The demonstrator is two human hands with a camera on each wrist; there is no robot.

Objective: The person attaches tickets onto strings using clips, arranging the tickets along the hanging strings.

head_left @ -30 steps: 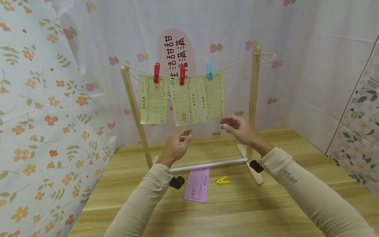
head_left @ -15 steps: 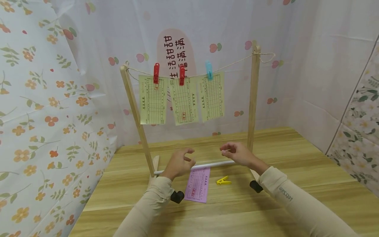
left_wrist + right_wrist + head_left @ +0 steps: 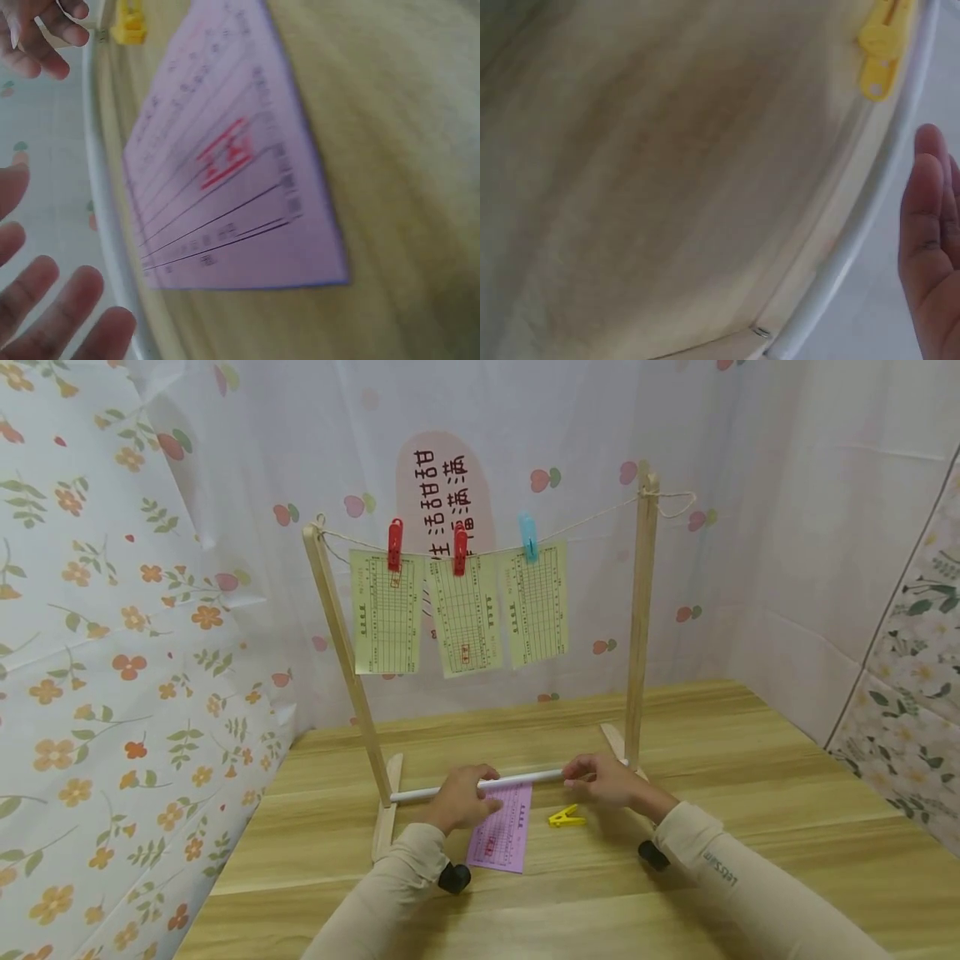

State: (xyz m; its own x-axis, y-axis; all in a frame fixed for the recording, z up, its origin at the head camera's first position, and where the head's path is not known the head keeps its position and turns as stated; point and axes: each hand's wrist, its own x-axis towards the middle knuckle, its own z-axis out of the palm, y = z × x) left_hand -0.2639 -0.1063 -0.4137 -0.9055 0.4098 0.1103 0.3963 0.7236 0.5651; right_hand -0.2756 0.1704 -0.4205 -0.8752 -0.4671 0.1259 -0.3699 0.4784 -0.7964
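Note:
My left hand (image 3: pixel 459 800) hovers by the upper part of a purple printed slip (image 3: pixel 501 839) lying on the table. Its fingers are spread and hold nothing; in the left wrist view the same slip (image 3: pixel 217 157) lies beside the fingers (image 3: pixel 66 307). My right hand (image 3: pixel 606 780) is above and to the right of a yellow clothespin (image 3: pixel 566 816), near the white crossbar (image 3: pixel 525 778). Nothing shows between the right thumb and fingers in the right wrist view, where the clothespin (image 3: pixel 881 45) lies beyond the fingertips.
A string (image 3: pixel 600 512) runs between two wooden posts (image 3: pixel 642 610). From it hang three yellow-green slips (image 3: pixel 386 627), pinned by two red clothespins (image 3: pixel 394 545) and a blue clothespin (image 3: pixel 528 537). Flower-patterned cloth (image 3: pixel 112 693) surrounds the wooden table (image 3: pixel 585 893).
Both hands have come down from just below the hanging slips to the crossbar, close to the purple slip and yellow clothespin. The hanging slips and the things on the table stay put.

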